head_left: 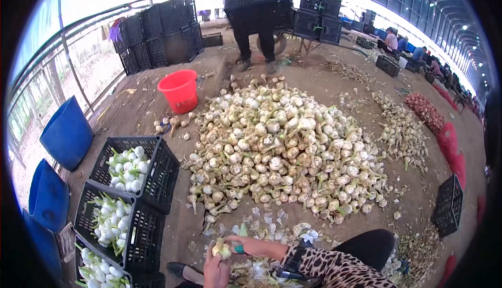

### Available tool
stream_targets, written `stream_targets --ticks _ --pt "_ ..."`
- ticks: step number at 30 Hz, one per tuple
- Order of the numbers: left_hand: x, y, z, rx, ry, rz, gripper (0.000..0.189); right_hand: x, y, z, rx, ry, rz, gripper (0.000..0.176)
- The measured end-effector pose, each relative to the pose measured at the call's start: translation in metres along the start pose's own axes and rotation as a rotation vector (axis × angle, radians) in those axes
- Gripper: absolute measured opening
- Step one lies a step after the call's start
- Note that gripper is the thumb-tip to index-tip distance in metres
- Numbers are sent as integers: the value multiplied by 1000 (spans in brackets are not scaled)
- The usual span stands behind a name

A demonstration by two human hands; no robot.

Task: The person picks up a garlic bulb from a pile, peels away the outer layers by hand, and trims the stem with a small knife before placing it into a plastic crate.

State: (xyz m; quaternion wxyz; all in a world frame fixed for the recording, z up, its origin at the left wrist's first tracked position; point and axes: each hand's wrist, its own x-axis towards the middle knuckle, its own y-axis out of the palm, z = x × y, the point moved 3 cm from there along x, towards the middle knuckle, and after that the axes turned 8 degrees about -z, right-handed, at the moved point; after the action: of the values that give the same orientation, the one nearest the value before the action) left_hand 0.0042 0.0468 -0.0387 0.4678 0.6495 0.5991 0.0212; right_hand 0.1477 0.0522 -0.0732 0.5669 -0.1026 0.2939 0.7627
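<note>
Low in the head view, my left hand (pixel 215 271) grips a pale garlic bulb (pixel 224 251), its short stem pointing up. My right hand (pixel 257 247) comes in from the right, closed, right beside the bulb. A small teal thing (pixel 239 249) shows at its fingertips; I cannot make out whether it is a tool or a finger cover. Peeled garlic skins (pixel 261 269) litter the ground under both hands. Just beyond rises a large heap of garlic bulbs (pixel 293 152) with stems and dirty outer skins.
Black crates (pixel 170 175) holding white, cleaned garlic stand in a row at left, next to blue tubs (pixel 67 133). A red bucket (pixel 179 92) sits behind the heap. At the back, a person (pixel 256 31) holds a black crate. Another crate (pixel 447 206) is at right.
</note>
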Motion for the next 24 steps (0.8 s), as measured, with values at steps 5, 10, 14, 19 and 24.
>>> stream_targets --ticks 5,10,14,19,24 --pt "-25 10 14 248 129 2 46 -60 11 12 -341 -244 -347 39" --pt "-53 12 20 671 233 231 67 -90 12 -4 -324 -262 -515 34" --pt "-84 32 7 644 265 221 69 -112 28 10 -17 -124 -446 32" --pt "-78 17 8 832 509 251 69 -104 41 1 11 -146 -434 33" --pt "-77 18 3 1041 761 256 65 -116 47 10 173 -136 -432 34"
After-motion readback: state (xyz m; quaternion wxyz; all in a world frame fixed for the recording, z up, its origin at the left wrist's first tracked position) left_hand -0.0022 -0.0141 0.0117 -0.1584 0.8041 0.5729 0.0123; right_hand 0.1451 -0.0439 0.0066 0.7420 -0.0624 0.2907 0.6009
